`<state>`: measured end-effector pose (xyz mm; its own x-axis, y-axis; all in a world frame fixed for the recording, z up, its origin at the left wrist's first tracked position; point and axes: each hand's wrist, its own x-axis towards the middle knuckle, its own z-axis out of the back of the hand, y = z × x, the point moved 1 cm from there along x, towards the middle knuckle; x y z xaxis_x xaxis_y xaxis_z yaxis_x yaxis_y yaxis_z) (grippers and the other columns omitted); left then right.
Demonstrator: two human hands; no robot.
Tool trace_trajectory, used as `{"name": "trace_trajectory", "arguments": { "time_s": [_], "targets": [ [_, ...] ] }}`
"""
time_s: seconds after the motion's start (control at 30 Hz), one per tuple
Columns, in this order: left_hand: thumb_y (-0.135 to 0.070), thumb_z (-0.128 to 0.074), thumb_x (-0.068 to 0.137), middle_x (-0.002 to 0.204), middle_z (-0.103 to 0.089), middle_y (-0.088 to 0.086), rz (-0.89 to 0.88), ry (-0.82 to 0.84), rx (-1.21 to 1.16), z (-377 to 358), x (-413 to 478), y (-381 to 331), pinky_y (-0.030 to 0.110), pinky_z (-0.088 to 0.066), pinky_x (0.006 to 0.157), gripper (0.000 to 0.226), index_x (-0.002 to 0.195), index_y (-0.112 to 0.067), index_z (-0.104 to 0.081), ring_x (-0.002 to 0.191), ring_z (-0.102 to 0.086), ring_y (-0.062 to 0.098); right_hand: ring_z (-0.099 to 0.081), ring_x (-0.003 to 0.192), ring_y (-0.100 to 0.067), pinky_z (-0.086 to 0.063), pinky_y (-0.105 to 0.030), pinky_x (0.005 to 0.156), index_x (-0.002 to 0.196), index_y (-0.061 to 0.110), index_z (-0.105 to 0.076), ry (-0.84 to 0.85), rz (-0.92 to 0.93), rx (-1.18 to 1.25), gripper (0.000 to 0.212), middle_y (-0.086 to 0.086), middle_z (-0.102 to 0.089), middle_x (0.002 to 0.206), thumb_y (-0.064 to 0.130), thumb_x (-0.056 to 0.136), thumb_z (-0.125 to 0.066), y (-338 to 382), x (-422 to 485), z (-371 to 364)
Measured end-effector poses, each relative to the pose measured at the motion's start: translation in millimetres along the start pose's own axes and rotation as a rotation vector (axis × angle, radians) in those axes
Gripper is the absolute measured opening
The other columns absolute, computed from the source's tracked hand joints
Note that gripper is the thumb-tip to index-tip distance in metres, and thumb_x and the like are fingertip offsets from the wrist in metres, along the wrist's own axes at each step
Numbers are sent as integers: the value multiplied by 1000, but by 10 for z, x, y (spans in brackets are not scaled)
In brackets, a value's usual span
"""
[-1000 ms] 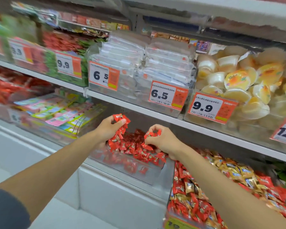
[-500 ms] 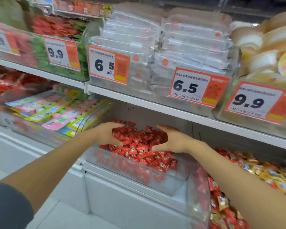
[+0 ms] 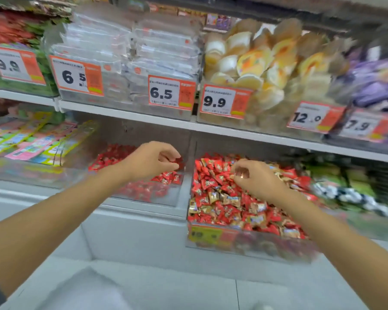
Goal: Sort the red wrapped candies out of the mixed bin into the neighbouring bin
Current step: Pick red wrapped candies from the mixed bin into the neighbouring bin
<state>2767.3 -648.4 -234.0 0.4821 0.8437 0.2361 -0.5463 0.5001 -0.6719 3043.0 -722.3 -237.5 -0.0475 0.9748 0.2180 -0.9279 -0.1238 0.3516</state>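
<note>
The mixed bin (image 3: 251,243) of red and gold wrapped candies (image 3: 220,198) sits on the lower shelf at centre right. To its left stands the clear neighbouring bin (image 3: 143,199), which holds only red candies (image 3: 112,157). My left hand (image 3: 149,161) hovers over the right end of that bin, its fingers loosely curled and apart, with nothing clearly in them. Over the back of the mixed pile, my right hand (image 3: 254,179) has its fingertips bunched down on the candies. The frame is blurred, so I cannot make out whether it holds one.
The white shelf edge (image 3: 233,130) runs just above both hands, carrying bins with orange price tags (image 3: 170,92). Flat pastel packets (image 3: 38,142) fill the bin at the far left. Green and white sweets (image 3: 349,189) lie to the right of the mixed bin.
Both hands were spread flat on the red pile half a second ago. They have since shifted right: the left to the red bin's right end, the right into the mixed bin.
</note>
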Motion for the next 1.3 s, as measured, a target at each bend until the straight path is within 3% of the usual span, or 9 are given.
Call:
{"name": "trace_trajectory", "arguments": {
  "time_s": [0.2,0.47,0.6,0.7,0.87,1.03,1.13,1.23,1.3],
  "targets": [
    [-25,-74,83,87,-70,-10,-98,163,28,-708,67,-809,6,-44,66,15,97,-24,-71,69,-58,-9,-58,76,-15,-42,-25,69,84,23,-67,6,-70,61,12,4,-65,85,11,86,-68,-633,-502,341],
    [-29,-75,82,101,-60,-1,-22,472,257,-1581,122,-680,27,-45,79,38,116,-17,-65,93,-56,17,-55,61,2,-42,-11,54,88,25,-71,-48,-149,292,19,6,-70,83,9,91,-62,-968,-726,195],
    [-13,-81,75,88,-57,-3,8,409,142,-1560,246,-628,16,-46,60,27,98,-16,-66,77,-59,13,-57,63,-2,-46,-15,56,90,23,-71,-37,-160,328,16,6,-69,82,11,92,-62,-952,-727,303],
    [-8,-76,79,92,-58,1,47,314,15,-1440,340,-617,33,-54,62,25,94,-22,-61,79,-63,27,-59,74,0,-48,-14,67,91,28,-70,22,-127,298,11,13,-67,85,18,89,-68,-968,-758,416],
    [-4,-51,95,87,-53,-7,108,316,-121,-1357,380,-647,25,-34,42,20,99,-21,-61,58,-44,22,-50,97,-4,-43,-24,83,105,29,-69,302,-64,40,34,13,-57,101,46,77,-77,-972,-824,168],
    [-13,-37,98,100,-67,15,182,189,-152,-1236,438,-680,31,-41,62,40,78,-24,-69,67,-48,16,-62,77,-17,-48,-29,68,87,28,-53,2,-155,393,18,14,-64,97,22,87,-71,-1000,-802,323],
    [-26,-46,99,110,-57,-5,166,80,-74,-1263,496,-703,24,-38,71,22,99,-25,-68,75,-53,2,-56,65,-45,-48,-42,52,98,36,-52,-41,-225,461,27,9,-59,116,11,92,-59,-1018,-815,375],
    [-36,-56,95,121,-40,-1,161,-29,-4,-1367,603,-658,21,-43,68,32,124,-25,-57,81,-57,14,-39,47,-27,-35,-28,40,105,31,-56,-21,-211,436,28,9,-53,126,6,95,-51,-996,-768,322],
    [-40,-60,92,126,-36,5,197,-78,51,-1400,703,-597,34,-48,88,49,135,-22,-48,111,-50,26,-36,47,-21,-32,-30,42,100,30,-58,-14,-209,480,27,4,-60,116,5,94,-51,-1003,-733,264]
  ]
}}
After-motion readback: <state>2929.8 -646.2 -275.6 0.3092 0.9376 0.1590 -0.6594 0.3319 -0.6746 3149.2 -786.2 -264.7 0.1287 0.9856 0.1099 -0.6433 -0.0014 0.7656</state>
